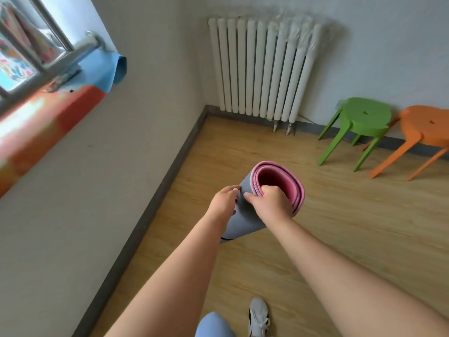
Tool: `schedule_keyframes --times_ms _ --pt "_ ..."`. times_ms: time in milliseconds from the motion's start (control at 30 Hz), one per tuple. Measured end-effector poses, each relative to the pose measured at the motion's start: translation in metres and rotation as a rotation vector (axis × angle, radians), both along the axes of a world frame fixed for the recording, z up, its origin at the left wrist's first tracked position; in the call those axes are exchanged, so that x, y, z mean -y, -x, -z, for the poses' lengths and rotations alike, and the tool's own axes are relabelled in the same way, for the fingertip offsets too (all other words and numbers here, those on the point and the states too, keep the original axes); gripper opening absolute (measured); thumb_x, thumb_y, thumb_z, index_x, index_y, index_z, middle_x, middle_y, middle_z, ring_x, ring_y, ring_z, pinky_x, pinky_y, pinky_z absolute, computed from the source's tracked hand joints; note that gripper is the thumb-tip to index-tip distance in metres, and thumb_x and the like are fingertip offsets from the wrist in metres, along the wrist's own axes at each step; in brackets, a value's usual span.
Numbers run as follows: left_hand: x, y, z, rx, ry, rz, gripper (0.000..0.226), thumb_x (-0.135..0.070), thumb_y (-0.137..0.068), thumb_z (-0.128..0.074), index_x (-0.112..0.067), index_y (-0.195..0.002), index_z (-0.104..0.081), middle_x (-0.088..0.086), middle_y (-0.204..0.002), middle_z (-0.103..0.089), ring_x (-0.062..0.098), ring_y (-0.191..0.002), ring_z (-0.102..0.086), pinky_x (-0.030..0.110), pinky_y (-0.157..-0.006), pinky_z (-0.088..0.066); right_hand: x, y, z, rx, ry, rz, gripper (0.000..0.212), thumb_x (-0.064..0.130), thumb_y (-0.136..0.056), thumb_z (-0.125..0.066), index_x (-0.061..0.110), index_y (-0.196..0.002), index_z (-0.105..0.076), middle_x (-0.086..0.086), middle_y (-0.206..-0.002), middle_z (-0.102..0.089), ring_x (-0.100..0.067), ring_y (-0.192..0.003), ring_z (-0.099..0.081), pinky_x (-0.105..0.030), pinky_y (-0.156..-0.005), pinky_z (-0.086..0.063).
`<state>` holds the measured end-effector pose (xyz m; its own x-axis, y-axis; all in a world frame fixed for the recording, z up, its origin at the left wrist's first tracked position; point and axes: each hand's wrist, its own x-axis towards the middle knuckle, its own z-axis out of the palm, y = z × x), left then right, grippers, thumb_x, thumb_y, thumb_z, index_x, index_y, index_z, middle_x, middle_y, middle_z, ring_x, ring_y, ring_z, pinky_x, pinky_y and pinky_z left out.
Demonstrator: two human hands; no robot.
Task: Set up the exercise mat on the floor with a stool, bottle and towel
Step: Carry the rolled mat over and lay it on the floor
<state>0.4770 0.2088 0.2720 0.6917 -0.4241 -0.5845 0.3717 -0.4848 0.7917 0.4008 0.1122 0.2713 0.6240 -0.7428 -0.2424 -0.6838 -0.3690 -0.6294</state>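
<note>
Down at the bottom edge of the frame we see our knee (213, 324) in light blue cloth and a grey shoe (258, 314) on the wood floor (340, 227). Above them our bare arms reach toward the centre, where we hold the mat (243, 220). It is rolled up, grey outside and pink inside. Its open end tilts up toward us and its lower end points down and left; whether that end touches the floor we cannot tell.

Our left hand (224, 199) grips the roll's left side, fingers curled round the grey. Just beside it, our right hand (269, 203) pinches the rim, thumb on the grey skin and fingers hooked over the pink edge into the hollow.

Farther off, at the right, a green stool (364, 117) and an orange stool (427, 125) stand side by side against the far wall. Left of them a white radiator (262, 66) hangs at upper centre. In the upper left a sill (48, 117) under orange and blue covering runs below a window (21, 57).
</note>
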Motion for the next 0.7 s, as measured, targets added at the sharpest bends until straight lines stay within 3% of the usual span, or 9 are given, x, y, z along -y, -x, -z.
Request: schedule_keyframes --times_ms 133,400,700 --pt "0.029 -0.040 0.015 -0.033 -0.032 0.020 0.034 -0.026 -0.099 -0.039 -0.021 -0.126 -0.059 -0.001 -0.120 -0.059 0.020 -0.111 -0.054 0.036 -0.094 -0.047 0.029 -0.036 0.013 0.055 -0.069 0.074 0.051 0.038 -0.080 -0.069 0.017 -0.048 -0.035 0.006 -0.043 -0.038 -0.014 -0.043 -0.039 -0.027 -0.044 -0.024" --pt "0.093 -0.132 0.048 -0.084 -0.045 0.110 0.035 -0.024 -0.099 -0.039 -0.022 -0.128 -0.058 0.000 -0.107 -0.058 0.019 -0.097 -0.053 0.036 -0.093 -0.047 0.086 -0.118 0.035 0.082 -0.134 0.239 0.053 0.035 -0.079 -0.071 0.015 -0.049 -0.031 0.006 -0.042 -0.031 -0.015 -0.041 -0.031 -0.027 -0.044 -0.022" --pt "0.153 -0.238 0.078 -0.223 -0.029 0.081 0.033 -0.024 -0.100 -0.042 -0.015 -0.127 -0.060 0.001 -0.129 -0.056 0.018 -0.116 -0.054 0.036 -0.096 -0.047 0.137 -0.210 0.084 0.182 -0.234 0.346 0.049 0.036 -0.077 -0.072 0.015 -0.051 -0.036 0.003 -0.045 -0.032 -0.018 -0.046 -0.031 -0.029 -0.052 -0.026"
